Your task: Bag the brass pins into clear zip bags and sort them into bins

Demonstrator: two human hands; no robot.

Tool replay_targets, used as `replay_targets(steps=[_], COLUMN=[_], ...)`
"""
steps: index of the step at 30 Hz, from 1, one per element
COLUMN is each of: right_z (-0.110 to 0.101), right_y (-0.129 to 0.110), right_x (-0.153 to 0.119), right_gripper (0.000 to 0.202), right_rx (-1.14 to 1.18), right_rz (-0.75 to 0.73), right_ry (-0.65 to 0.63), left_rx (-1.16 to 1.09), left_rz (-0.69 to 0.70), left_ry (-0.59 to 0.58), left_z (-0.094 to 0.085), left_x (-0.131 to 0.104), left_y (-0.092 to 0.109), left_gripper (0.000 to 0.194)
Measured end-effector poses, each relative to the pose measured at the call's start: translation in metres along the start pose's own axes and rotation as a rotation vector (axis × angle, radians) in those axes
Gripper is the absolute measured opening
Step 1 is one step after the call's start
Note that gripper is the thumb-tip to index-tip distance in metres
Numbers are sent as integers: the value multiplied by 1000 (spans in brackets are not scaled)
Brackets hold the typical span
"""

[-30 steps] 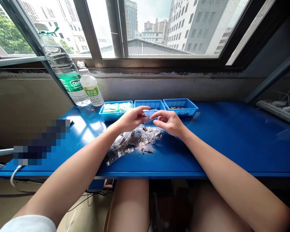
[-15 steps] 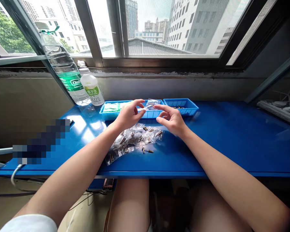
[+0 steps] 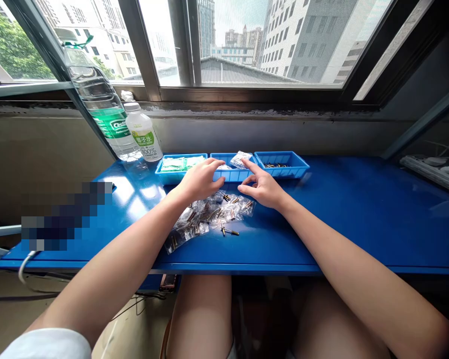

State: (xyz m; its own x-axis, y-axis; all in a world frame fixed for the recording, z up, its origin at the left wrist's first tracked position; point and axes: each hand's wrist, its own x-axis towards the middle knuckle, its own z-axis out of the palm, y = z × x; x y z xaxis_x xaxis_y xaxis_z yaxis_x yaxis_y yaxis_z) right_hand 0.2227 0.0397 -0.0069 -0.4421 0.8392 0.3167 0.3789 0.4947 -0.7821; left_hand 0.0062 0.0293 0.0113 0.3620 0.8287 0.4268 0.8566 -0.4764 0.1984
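Near the far edge of the desk [image 3: 340, 214], the bag [image 3: 240, 158] is seen in or just over the middle bin [image 3: 235, 175], beyond the index tip of the right hand [image 3: 266, 188], the nearer one; contact cannot be told. By the left hand [image 3: 201, 179], too, fingers are held spread. The bag is crumpled, whitened by glare, its long axis unclear.

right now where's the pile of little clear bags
In the head view, the pile of clear bags lies slightly left of centre on the blue table, between the middle blue bin and the table's near edge, close to the left hand.
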Motion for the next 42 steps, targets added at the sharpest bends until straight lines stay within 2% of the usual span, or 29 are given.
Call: replay_targets(steps=[6, 11, 16, 28, 33, 38, 42], right_z=[-3, -2, -3, -4, -3, -3, -4], right_y=[3, 5, 6, 3, 0, 0, -1], right_x=[1, 1, 0, 0, 0, -1, -1], right_gripper=[87, 89, 93, 82, 75, 59, 38], right_rx=[-25, -26, 67, 4, 0, -15, -50], right_rz=[60, 68, 36, 28, -5, -75, -126], right_ry=[-53, -42, -68, -60, 1, 157, 208], left_rx=[-5, -4, 4, 5, 3, 0, 21], left_rz=[1, 8, 8, 13, 34, 87, 111], left_ry=[-49, -51, -64, -77, -67, -42, -122], left_z=[0, 0, -1, -1, 0, -3, -7], left_x=[0, 0, 0, -1, -1, -2, -2], left_y=[1, 1, 1, 1, 1, 3, 5], left_gripper=[46, 45, 44, 43, 44, 41, 29])
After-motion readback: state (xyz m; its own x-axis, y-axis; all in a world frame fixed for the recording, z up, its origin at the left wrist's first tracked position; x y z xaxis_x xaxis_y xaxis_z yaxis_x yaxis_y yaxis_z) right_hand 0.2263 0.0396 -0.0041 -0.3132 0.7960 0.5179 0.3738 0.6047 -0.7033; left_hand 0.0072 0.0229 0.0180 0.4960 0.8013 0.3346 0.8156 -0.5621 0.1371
